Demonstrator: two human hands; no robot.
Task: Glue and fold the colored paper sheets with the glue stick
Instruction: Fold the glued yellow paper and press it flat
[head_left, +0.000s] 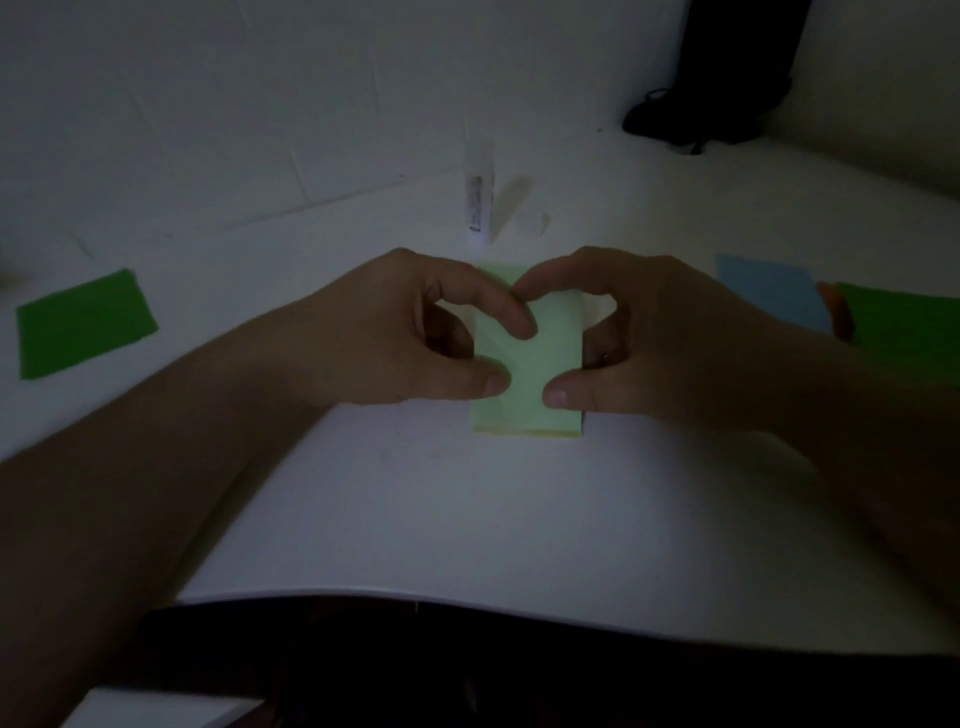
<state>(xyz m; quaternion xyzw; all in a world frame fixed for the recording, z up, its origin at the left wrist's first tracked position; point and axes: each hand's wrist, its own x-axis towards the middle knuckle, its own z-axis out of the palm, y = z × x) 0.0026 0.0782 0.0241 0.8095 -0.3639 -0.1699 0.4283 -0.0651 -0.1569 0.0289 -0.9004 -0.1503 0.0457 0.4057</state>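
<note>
A folded light green paper (540, 374) lies flat on the white table (467, 519), right in the middle. My left hand (395, 332) holds its left edge, index finger and thumb curled onto the sheet. My right hand (639, 338) holds the right edge the same way, thumb tip pressing near the lower part. A white glue stick (479, 200) stands upright just behind the paper, and its clear cap (537, 223) lies to its right.
A dark green sheet (83, 322) lies at the left. A light blue sheet (769, 291), an orange sheet (837, 309) and another dark green sheet (904, 332) overlap at the right. A dark object (717, 93) stands at the far right corner. The scene is dim.
</note>
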